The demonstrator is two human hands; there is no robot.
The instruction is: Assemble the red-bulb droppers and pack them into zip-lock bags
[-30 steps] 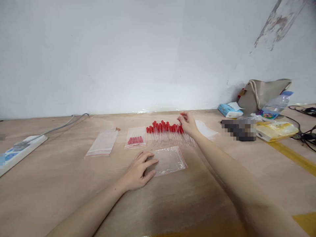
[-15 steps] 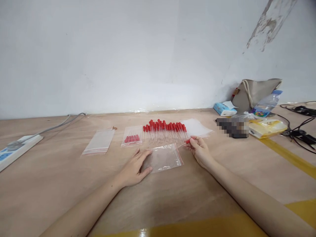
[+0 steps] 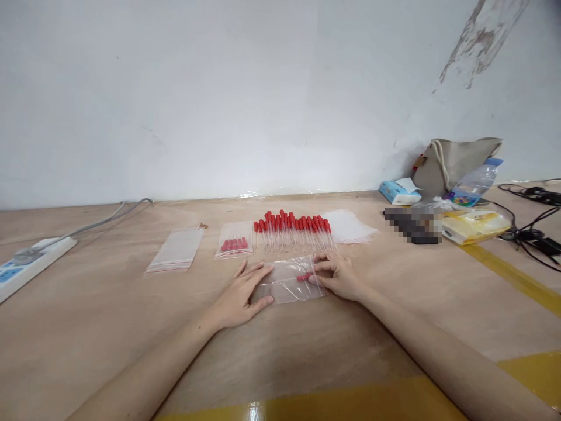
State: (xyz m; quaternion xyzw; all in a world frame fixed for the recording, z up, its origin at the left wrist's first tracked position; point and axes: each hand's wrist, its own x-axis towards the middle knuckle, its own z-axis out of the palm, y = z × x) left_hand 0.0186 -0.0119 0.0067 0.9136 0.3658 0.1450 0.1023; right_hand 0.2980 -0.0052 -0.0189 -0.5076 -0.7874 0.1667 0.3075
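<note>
A clear zip bag lies flat on the table in front of me. My left hand rests on its left end, fingers spread and holding nothing. At the bag's right, zip-edged end, my right hand pinches a dropper with a red bulb. That bulb shows within the bag's outline, and its thin clear stem is hard to make out. Behind the bag, many red-bulbed droppers lie in a row, stems toward me. To their left, a filled zip bag contains several more droppers.
A stack of flat zip bags lies left, white sheets lie behind my right hand. A power strip sits far left. At right are a tissue pack, a grey bag, a yellow pack and black cables.
My right hand has moved left and slightly toward me, bringing the dropper from beside the zip bag to within its outline. My left hand has stayed nearly in place.
</note>
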